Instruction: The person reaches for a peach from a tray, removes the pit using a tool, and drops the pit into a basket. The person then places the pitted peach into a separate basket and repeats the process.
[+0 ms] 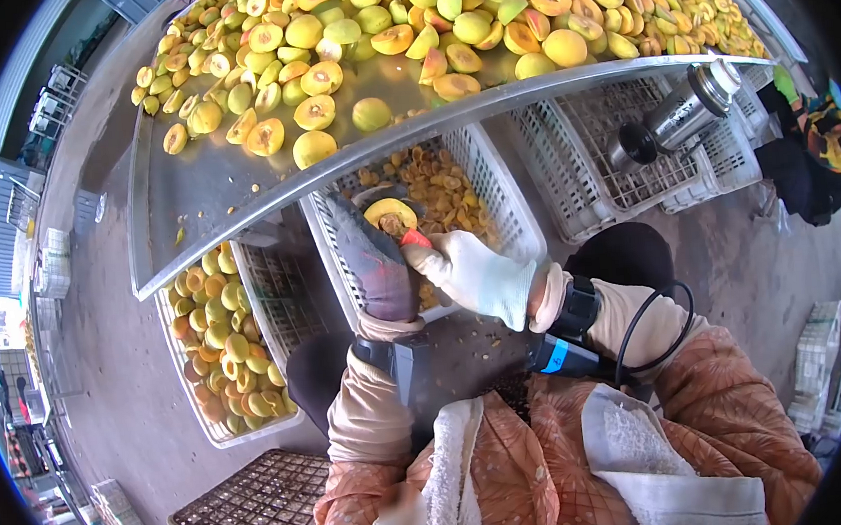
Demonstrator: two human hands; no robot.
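My left hand (382, 270), in a dark, stained glove, is closed around a halved yellow peach (392, 209) with its cut face up and a brown centre showing. My right hand (485, 273), in a white glove, grips a small tool with a red handle (415, 237) against the near edge of that peach half. The tool's working end is hidden by the fruit and fingers. Below both hands stands a white plastic crate (520, 218) holding brownish-orange pieces, too small to name surely. Halved peaches (312, 112) lie heaped on the metal table (202, 205) in front.
A white crate of peach halves (227, 349) stands at lower left, a brown crate (252, 499) nearer me. To the right, a steel thermos (688, 107) lies on stacked white crates (570, 169). Another person (808, 157) is at the far right. The table's raised rim crosses ahead.
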